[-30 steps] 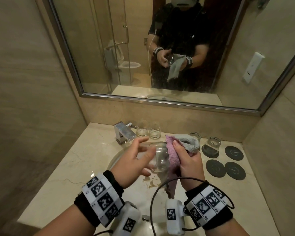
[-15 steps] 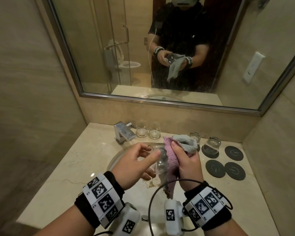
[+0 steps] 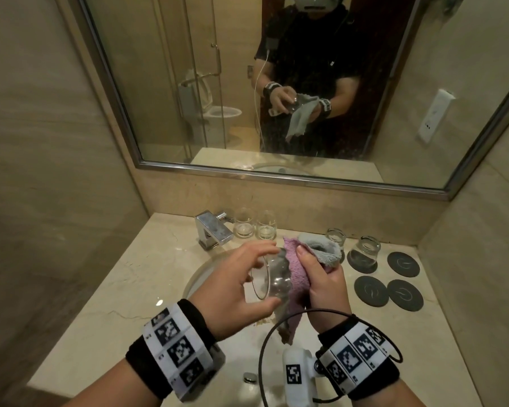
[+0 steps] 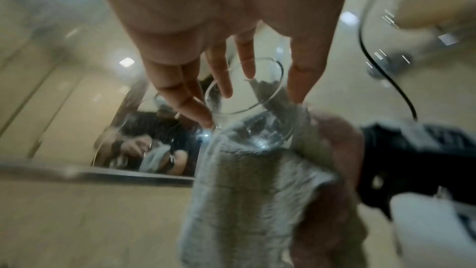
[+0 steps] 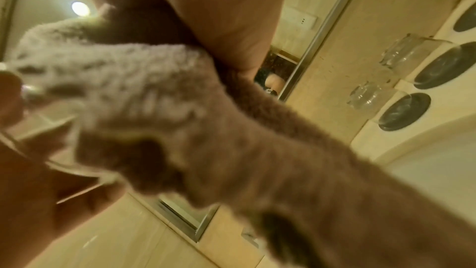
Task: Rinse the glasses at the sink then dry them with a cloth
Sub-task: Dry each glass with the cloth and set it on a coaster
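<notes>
- At 6 o'clock in the head view, both forearms run off the bottom edge; each wrist carries a black band with a strip of square markers.
- The left hand (image 3: 232, 292) cups the rim end of a clear glass (image 3: 276, 282) lying on its side over the sink (image 3: 200, 274); its fingers are spread, tips touching the rim, thumb under the glass wall.
- The right hand (image 3: 323, 286) has fingers curled round a cloth (image 3: 299, 277), pink on one face and grey on the other, wrapped about the glass's base; most fingers are hidden behind the cloth.
- The right wrist view is blurred, filled mostly by cloth; the left wrist view is smeared at its edges.
- At 3 o'clock lie five round dark coasters (image 3: 403, 264), one half hidden behind the cloth; two bear upturned glasses (image 3: 369, 248).
- At 12 o'clock stand a square chrome tap (image 3: 212, 230) and two upright tumblers (image 3: 244, 223) just beside it.
- Farthest, a framed mirror (image 3: 188, 83) reflects the person, face cut off at the top.
</notes>
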A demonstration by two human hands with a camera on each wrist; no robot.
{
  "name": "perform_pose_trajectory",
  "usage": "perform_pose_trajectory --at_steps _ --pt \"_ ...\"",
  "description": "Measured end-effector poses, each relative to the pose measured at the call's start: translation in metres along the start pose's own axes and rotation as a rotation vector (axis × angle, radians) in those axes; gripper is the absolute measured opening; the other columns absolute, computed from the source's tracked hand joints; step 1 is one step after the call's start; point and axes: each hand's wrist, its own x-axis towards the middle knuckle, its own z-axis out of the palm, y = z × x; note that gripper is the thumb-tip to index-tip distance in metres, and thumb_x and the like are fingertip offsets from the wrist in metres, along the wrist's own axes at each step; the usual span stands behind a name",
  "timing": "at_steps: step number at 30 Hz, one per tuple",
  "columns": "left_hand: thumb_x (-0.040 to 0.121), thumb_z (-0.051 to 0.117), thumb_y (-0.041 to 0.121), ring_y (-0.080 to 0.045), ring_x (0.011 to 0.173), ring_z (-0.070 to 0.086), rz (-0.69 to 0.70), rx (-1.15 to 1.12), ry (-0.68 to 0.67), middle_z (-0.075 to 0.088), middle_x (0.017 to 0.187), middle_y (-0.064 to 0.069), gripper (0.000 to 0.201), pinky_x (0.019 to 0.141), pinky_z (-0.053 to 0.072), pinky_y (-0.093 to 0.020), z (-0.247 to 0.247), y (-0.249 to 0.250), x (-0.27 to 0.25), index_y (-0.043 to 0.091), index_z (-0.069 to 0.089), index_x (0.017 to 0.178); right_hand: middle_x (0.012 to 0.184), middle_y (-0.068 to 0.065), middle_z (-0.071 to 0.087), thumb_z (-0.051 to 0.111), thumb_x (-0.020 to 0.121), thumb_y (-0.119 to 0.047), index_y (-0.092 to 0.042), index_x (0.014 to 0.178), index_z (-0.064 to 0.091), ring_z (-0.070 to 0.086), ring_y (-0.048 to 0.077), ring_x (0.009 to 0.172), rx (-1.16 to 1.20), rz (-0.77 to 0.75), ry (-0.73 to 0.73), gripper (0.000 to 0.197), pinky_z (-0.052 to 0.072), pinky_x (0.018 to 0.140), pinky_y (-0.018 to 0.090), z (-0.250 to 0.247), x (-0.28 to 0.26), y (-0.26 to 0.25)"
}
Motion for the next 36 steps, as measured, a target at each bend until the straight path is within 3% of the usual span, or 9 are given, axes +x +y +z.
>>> perform_pose_trajectory --at_steps 3,7,10,13,19,21,24,30,36 --pt "0.064 0.068 0.065 0.006 0.109 0.055 -0.104 -0.07 -0.012 0.04 0.136 0.029 0.074 0.08 0.05 -0.014 0.002 -0.003 0.0 0.053 0.035 0.129 0.097 0.024 0.071 0.07 0.076 -0.016 0.002 0.099 0.068 0.068 0.039 0.093 0.002 0.031 0.022 0.029 0.054 0.086 0.051 -0.001 0.001 0.003" --pt "0.069 0.063 0.071 -0.019 0.075 0.072 -0.441 -0.407 0.022 0.057 0.117 0.001 0.079 0.066 0.059 -0.038 0.004 -0.003 0.006 0.019 0.047 0.126 0.097 0.022 0.072 0.071 0.073 -0.02 -0.002 0.097 0.069 0.069 0.037 0.094 -0.04 0.008 0.019 0.03 0.055 0.084 0.045 -0.001 0.001 0.004" --pt "0.079 0.071 0.047 -0.007 0.081 0.066 -0.234 -0.198 0.018 0.056 0.12 0.009 0.061 0.07 0.056 -0.028 0.003 -0.001 0.003 0.023 0.048 0.13 0.098 0.022 0.071 0.075 0.068 -0.027 0.001 0.101 0.065 0.069 0.037 0.093 -0.029 0.028 0.028 0.044 0.056 0.082 0.044 -0.002 0.003 0.005" --pt "0.076 0.075 0.045 0.003 0.104 0.056 -0.043 0.086 -0.015 0.046 0.135 0.02 0.074 0.082 0.05 -0.017 0.001 -0.008 -0.001 0.04 0.037 0.138 0.093 0.021 0.071 0.075 0.073 -0.018 0.006 0.102 0.063 0.069 0.034 0.085 -0.017 0.028 0.009 0.04 0.058 0.072 0.035 -0.003 0.004 0.005" --pt "0.07 0.068 0.064 -0.024 0.073 0.072 -0.454 -0.482 0.055 0.057 0.118 -0.002 0.064 0.068 0.059 -0.039 0.009 -0.008 0.003 0.032 0.047 0.121 0.098 0.019 0.072 0.075 0.068 -0.031 0.0 0.101 0.067 0.069 0.035 0.095 -0.071 -0.026 0.024 0.046 0.055 0.085 0.044 0.001 0.001 0.01" --pt "0.077 0.07 0.05 -0.015 0.079 0.07 -0.314 -0.304 0.056 0.056 0.119 0.006 0.052 0.074 0.058 -0.032 0.01 -0.005 0.0 0.037 0.047 0.121 0.095 0.017 0.072 0.074 0.076 -0.017 -0.001 0.099 0.067 0.069 0.032 0.09 -0.044 -0.001 0.037 0.029 0.057 0.078 0.038 0.0 0.001 0.011" --pt "0.079 0.076 0.037 0.002 0.104 0.056 -0.029 0.054 -0.001 0.044 0.136 0.022 0.069 0.085 0.05 -0.017 0.007 -0.009 -0.003 0.052 0.033 0.132 0.083 0.014 0.071 0.066 0.085 -0.007 -0.007 0.089 0.07 0.068 0.028 0.078 0.028 0.071 0.018 0.006 0.057 0.069 0.035 -0.003 0.002 0.007" --pt "0.071 0.064 0.062 -0.018 0.081 0.07 -0.371 -0.421 0.056 0.057 0.12 0.004 0.069 0.067 0.06 -0.04 0.007 -0.005 0.004 0.027 0.046 0.127 0.095 0.014 0.073 0.069 0.073 -0.02 -0.007 0.098 0.068 0.07 0.03 0.092 -0.049 0.018 0.006 0.028 0.056 0.082 0.041 0.002 0.0 0.009" --pt "0.073 0.067 0.054 0.001 0.111 0.053 -0.037 0.038 0.01 0.044 0.135 0.022 0.07 0.087 0.05 -0.02 0.01 -0.006 -0.005 0.042 0.037 0.135 0.095 0.023 0.071 0.066 0.075 -0.019 -0.001 0.099 0.069 0.067 0.039 0.09 0.029 0.106 -0.007 0.03 0.055 0.081 0.048 0.001 0.0 0.008"
